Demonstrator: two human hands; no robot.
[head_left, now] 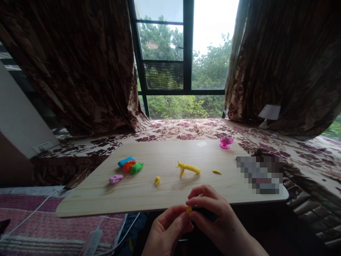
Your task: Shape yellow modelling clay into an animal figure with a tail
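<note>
Both hands meet in front of the table's near edge. A small piece of yellow modelling clay (189, 209) is pinched between my left hand (170, 224) and my right hand (215, 213); the fingertips of both touch it. Beyond them on the table lies a yellow clay figure (189, 168) with a long body, a leg and small points at its left end. A thin yellow clay strip (217, 171) is to its right, and a little yellow clay lump (157, 180) to its left.
On the pale wooden table (90, 193) are blue (126, 162), orange (129, 166), green (136, 168) and pink clay pieces (116, 179). A pink stand-like object (226, 142) is at the far right corner. A power strip (92, 243) with cables lies at lower left.
</note>
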